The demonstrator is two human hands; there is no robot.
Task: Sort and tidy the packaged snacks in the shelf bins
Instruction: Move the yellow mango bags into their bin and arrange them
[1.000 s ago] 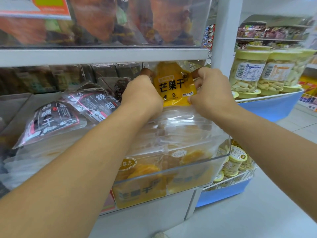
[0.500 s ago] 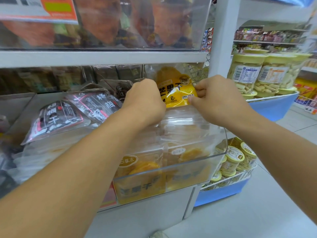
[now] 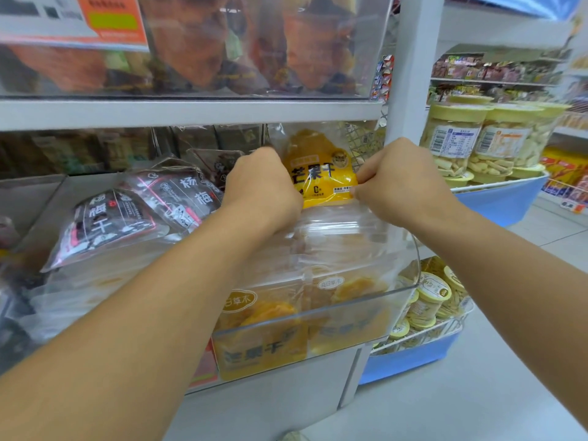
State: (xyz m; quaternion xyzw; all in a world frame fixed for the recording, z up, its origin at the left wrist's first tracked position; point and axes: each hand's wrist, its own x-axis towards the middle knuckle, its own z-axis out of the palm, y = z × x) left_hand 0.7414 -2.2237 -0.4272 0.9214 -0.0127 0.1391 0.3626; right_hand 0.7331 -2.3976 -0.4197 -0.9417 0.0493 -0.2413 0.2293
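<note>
Both arms stretched forward, left hand [image 3: 262, 189] and right hand [image 3: 402, 183] level, fingers curled, pinching

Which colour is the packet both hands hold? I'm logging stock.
Yellow packet with dark lettering, held by left hand and right hand; head view.

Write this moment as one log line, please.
step: tidying mango bag | left hand: holds bag | right hand: pinches bag | place: back of clear bin
</note>
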